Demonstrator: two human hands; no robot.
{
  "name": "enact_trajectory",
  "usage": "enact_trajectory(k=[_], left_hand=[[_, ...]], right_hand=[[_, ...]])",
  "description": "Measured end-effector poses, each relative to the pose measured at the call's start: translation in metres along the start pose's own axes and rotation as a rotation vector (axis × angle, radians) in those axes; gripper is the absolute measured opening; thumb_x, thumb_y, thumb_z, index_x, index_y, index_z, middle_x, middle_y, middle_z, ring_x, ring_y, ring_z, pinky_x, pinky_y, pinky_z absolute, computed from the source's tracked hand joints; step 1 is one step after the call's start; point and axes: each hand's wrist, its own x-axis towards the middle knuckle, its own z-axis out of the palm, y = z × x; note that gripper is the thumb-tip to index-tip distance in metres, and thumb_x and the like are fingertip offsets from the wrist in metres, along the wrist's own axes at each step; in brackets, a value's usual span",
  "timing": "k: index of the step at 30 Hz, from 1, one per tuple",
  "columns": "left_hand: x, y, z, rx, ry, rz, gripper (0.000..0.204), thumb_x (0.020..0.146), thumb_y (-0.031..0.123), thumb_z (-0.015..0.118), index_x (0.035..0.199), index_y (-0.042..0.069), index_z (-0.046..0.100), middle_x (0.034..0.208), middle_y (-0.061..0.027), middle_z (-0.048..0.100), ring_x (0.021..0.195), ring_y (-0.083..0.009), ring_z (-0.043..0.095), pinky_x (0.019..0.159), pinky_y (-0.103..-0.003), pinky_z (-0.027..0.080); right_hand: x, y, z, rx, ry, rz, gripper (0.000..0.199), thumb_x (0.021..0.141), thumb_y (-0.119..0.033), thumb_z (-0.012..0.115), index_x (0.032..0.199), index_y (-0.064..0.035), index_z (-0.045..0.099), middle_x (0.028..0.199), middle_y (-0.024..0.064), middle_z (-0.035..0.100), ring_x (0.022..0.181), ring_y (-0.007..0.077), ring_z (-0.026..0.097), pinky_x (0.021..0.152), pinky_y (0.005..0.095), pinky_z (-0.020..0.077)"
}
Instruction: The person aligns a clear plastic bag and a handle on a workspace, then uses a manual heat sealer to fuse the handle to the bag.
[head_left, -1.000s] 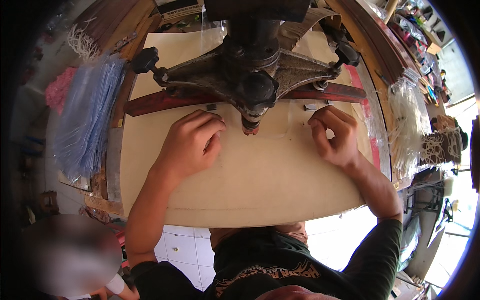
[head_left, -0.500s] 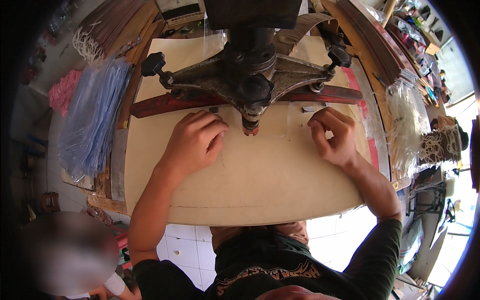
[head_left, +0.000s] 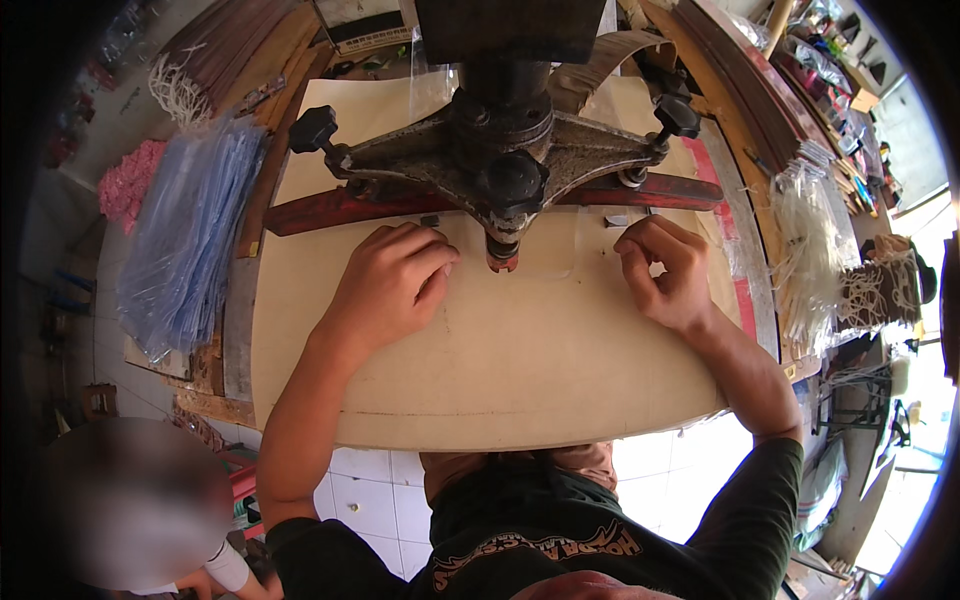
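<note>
My left hand (head_left: 398, 280) rests on the cream board (head_left: 520, 380), left of centre, with thumb and fingers pinched together. On the right, my right hand (head_left: 672, 270) is also pinched, thumb against forefinger, leaving a small gap in the curl. What either hand grips, if anything, is too small or hidden to make out. Just beyond them a press head (head_left: 480, 150) with black knobs and a long red bar (head_left: 350, 208) spans the board. The faint edge of a clear plastic sheet (head_left: 560, 268) shows between my hands. Small dark pieces lie by the bar, one a grey block (head_left: 615, 221).
Clear bluish plastic sleeves (head_left: 190, 240) are stacked at left, beside a pink bundle (head_left: 130, 185). At right hang clear packets with white cords (head_left: 815, 250). Another person (head_left: 225, 570) is low at left. Tools and materials crowd the right-hand bench.
</note>
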Motion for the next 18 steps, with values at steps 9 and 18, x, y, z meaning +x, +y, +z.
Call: enact_trajectory(k=[9,18], left_hand=[[-0.002,-0.003,-0.002,-0.026,-0.004,0.007,0.008,0.080,0.002,0.067,0.087,0.003,0.070,0.085,-0.0093,0.068,0.082,-0.0275,0.066,0.077,-0.039,0.051],[-0.006,-0.009,0.010,0.033,-0.011,0.043,0.025,0.079,0.001,0.063,0.103,0.005,0.068,0.112,-0.0114,0.067,0.098,-0.0296,0.063,0.085,-0.041,0.051]], right_hand=[[-0.001,0.002,0.000,-0.022,0.013,0.009,0.003,0.080,-0.002,0.064,0.077,-0.0015,0.066,0.068,0.0078,0.062,0.050,0.0178,0.059,0.048,0.0306,0.0454],[0.001,-0.002,0.006,-0.227,-0.126,-0.208,0.021,0.082,-0.004,0.061,0.102,-0.0015,0.069,0.107,0.0106,0.070,0.074,0.0267,0.065,0.064,0.0373,0.0547]])
